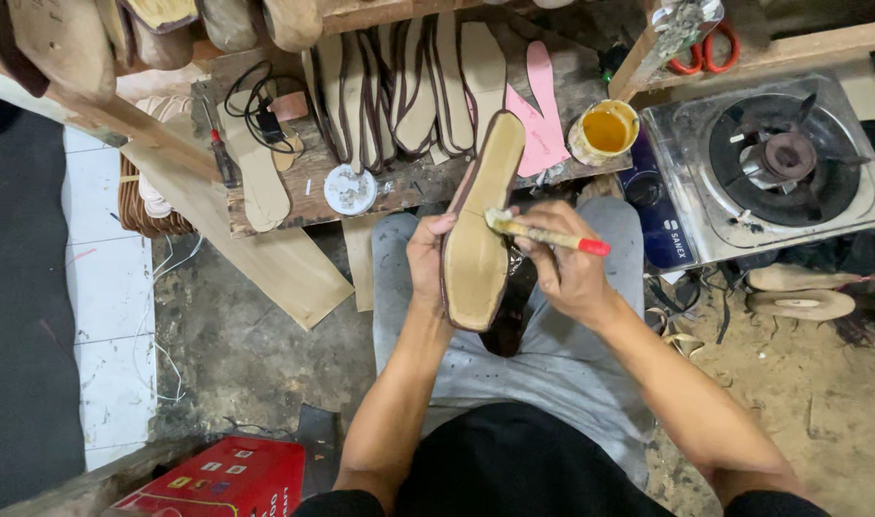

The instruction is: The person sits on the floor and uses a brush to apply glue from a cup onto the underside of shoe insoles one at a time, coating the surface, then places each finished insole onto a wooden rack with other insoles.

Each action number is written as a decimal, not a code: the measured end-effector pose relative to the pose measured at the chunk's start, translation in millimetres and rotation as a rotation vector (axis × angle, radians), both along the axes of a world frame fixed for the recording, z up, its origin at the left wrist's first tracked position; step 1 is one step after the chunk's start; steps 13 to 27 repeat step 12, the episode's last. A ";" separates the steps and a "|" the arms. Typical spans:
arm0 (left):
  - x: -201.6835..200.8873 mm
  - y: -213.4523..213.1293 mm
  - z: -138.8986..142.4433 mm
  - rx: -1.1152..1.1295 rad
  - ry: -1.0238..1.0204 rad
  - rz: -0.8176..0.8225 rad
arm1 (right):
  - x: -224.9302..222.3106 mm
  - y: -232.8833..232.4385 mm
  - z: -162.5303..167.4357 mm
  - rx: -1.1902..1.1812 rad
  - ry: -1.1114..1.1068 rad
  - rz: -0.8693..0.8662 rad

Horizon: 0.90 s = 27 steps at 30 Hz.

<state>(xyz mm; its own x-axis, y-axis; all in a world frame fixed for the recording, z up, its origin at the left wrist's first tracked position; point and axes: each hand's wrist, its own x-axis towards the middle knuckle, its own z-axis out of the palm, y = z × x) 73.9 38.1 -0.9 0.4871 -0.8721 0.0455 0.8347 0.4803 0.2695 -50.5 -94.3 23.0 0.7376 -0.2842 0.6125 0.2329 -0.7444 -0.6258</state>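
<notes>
A shoe sole [480, 230] is brushed over the lap.
Its edge is gripped by the left hand [430, 260]; a brush [545, 235] is pinched by the right hand [567, 268]; a glue cup [605, 131] stands at one o'clock.

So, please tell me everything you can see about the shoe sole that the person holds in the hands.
The shoe sole is long, tan and flat, with a dark brown edge band around it. It looks like leather or board. It is held above the lap, toe pointing away toward the workbench. The left hand grips its left edge; something dark hangs beneath its heel end. The right hand holds a small brush with a red handle tip, its bristles touching the sole's middle.
</notes>
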 end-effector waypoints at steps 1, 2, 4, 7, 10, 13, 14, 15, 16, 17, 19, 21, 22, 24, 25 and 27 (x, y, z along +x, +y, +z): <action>1.6 -0.3 -2.1 0.015 0.044 0.025 | -4.0 8.3 -2.6 0.011 -0.004 -0.003; 3.0 -0.7 -4.9 0.030 0.088 0.047 | -7.8 15.8 -5.4 0.022 -0.009 -0.009; 8.5 -6.7 -11.1 -0.006 0.142 0.102 | -15.3 26.5 -9.4 0.037 -0.022 -0.021; 12.7 -15.4 -25.0 -0.084 0.189 0.203 | -28.4 47.2 -16.6 0.068 -0.022 -0.045; 22.1 -17.7 -40.6 -0.071 0.171 0.279 | -38.1 61.5 -24.6 0.149 -0.003 -0.016; 31.4 -16.5 -51.4 -0.117 0.088 0.263 | -46.6 60.7 -29.8 0.240 0.003 0.065; 31.4 -16.5 -51.4 -0.117 0.088 0.263 | -46.6 60.7 -29.8 0.240 0.003 0.065; 31.4 -16.5 -51.4 -0.117 0.088 0.263 | -46.6 60.7 -29.8 0.240 0.003 0.065; 31.4 -16.5 -51.4 -0.117 0.088 0.263 | -46.6 60.7 -29.8 0.240 0.003 0.065; 31.4 -16.5 -51.4 -0.117 0.088 0.263 | -46.6 60.7 -29.8 0.240 0.003 0.065; 31.4 -16.5 -51.4 -0.117 0.088 0.263 | -46.6 60.7 -29.8 0.240 0.003 0.065; 31.4 -16.5 -51.4 -0.117 0.088 0.263 | -46.6 60.7 -29.8 0.240 0.003 0.065; 31.4 -16.5 -51.4 -0.117 0.088 0.263 | -46.6 60.7 -29.8 0.240 0.003 0.065; 31.4 -16.5 -51.4 -0.117 0.088 0.263 | -46.6 60.7 -29.8 0.240 0.003 0.065; 31.4 -16.5 -51.4 -0.117 0.088 0.263 | -46.6 60.7 -29.8 0.240 0.003 0.065; 31.4 -16.5 -51.4 -0.117 0.088 0.263 | -46.6 60.7 -29.8 0.240 0.003 0.065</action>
